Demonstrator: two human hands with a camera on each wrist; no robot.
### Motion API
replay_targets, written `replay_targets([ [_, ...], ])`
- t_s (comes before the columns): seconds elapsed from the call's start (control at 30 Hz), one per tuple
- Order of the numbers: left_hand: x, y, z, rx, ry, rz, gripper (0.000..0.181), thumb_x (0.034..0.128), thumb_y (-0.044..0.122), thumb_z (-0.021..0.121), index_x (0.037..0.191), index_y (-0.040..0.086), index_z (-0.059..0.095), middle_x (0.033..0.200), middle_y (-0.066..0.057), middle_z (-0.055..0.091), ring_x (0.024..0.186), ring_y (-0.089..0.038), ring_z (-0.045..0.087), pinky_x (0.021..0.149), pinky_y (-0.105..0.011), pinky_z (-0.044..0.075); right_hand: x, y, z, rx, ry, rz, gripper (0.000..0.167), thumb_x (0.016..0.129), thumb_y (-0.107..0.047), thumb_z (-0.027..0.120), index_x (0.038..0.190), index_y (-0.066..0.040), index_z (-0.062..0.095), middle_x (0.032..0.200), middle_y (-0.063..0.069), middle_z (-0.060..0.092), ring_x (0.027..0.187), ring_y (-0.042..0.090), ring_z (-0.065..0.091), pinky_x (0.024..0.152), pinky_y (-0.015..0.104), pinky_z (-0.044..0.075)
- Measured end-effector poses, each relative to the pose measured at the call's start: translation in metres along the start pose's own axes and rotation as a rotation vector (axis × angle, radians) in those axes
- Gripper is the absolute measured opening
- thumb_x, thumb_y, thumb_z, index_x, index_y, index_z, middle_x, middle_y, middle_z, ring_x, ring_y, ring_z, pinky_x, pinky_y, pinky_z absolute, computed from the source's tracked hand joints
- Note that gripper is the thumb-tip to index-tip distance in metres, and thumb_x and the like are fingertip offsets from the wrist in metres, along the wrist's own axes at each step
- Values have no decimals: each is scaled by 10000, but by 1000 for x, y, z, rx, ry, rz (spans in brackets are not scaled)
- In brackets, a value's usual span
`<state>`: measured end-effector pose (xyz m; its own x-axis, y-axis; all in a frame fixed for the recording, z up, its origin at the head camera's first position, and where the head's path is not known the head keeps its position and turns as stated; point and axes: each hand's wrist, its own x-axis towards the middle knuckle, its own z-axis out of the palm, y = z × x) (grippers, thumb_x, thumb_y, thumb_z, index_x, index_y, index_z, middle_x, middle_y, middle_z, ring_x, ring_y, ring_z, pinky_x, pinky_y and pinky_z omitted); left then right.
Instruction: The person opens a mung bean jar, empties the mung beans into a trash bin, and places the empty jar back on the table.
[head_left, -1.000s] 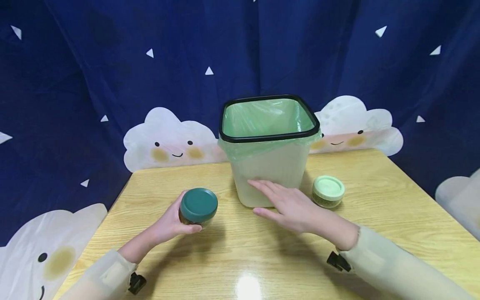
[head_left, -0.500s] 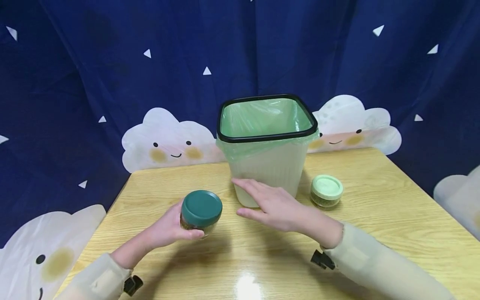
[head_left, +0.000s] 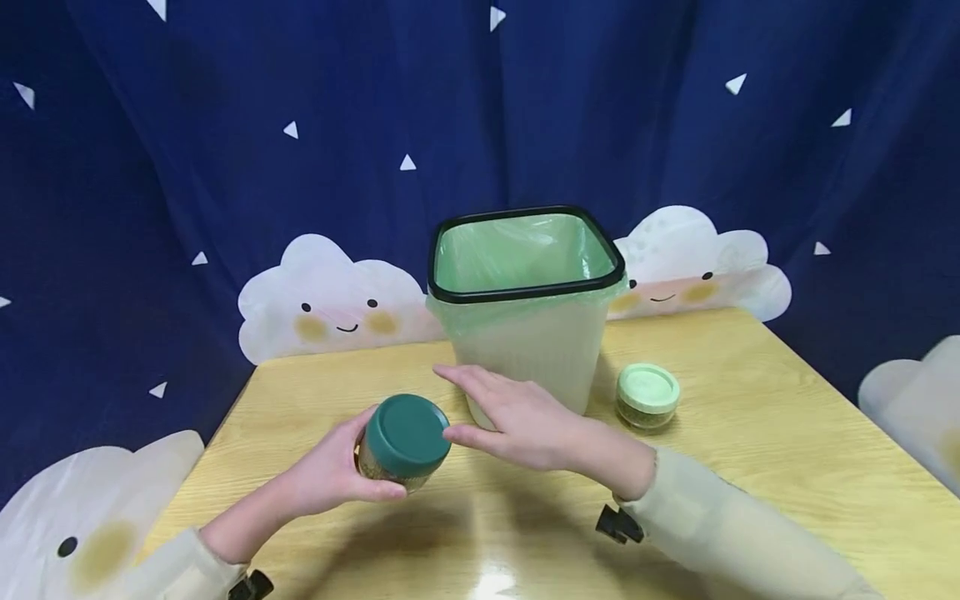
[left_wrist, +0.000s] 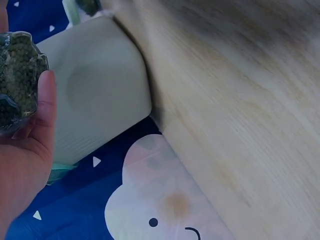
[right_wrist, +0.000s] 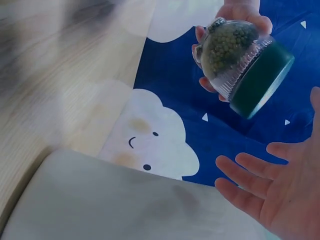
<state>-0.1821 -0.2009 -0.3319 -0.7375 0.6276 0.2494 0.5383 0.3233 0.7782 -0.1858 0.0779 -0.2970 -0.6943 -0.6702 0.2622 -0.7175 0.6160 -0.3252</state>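
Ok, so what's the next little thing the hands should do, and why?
I think the right hand should curl its fingers round the dark green lid. The left hand grips the jar below that lid, and the right hand is open near it, holding nothing.

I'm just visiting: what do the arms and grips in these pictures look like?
They're a person's. The left grip and right grip are ungloved human hands. The left sleeve and right sleeve are plain, pale cream and stop short of them. A small black left fitting and a matching right fitting show near the sleeve ends. No cables or lettering show.
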Motion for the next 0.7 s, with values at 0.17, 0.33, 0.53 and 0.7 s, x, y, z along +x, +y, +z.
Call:
replay_targets([
  [0.17, -3, 2, 0, 29, 18, -13, 730, 710, 163, 869, 1337, 94, 502, 1158, 13, 647, 1054, -173, 596, 906, -353, 472, 8, -5, 3, -8, -22, -16, 736, 945, -630, 438, 1540, -240, 253, 1499, -18, 386, 1323, 171, 422, 918, 458, 481],
  [0.33, -3, 3, 1, 53, 24, -55, 735, 705, 220, 877, 1331, 117, 506, 1126, 46, 652, 1020, -159, 603, 866, -340, 490, 13, -9, 8, -18, -16, -33, 757, 921, -647, 465, 1532, -242, 275, 1450, -32, 419, 1270, 162, 473, 840, 418, 506],
  [0.53, 2, 7, 5, 69, 6, -103, 753, 717, 284, 871, 1346, 124, 489, 1124, 44, 633, 1012, -157, 596, 850, -334, 503, 14, -10, 13, -69, 30, -41, 747, 899, -644, 515, 1491, -211, 371, 1258, -62, 499, 1071, 107, 557, 737, 336, 508],
  [0.7, 6, 9, 9, 52, 0, -118, 758, 722, 296, 869, 1354, 130, 485, 1145, 22, 619, 1019, -171, 591, 846, -335, 510, 13, -12, 14, -78, 17, -28, 725, 892, -643, 526, 1462, -210, 412, 1147, -72, 501, 932, 86, 552, 685, 300, 481],
])
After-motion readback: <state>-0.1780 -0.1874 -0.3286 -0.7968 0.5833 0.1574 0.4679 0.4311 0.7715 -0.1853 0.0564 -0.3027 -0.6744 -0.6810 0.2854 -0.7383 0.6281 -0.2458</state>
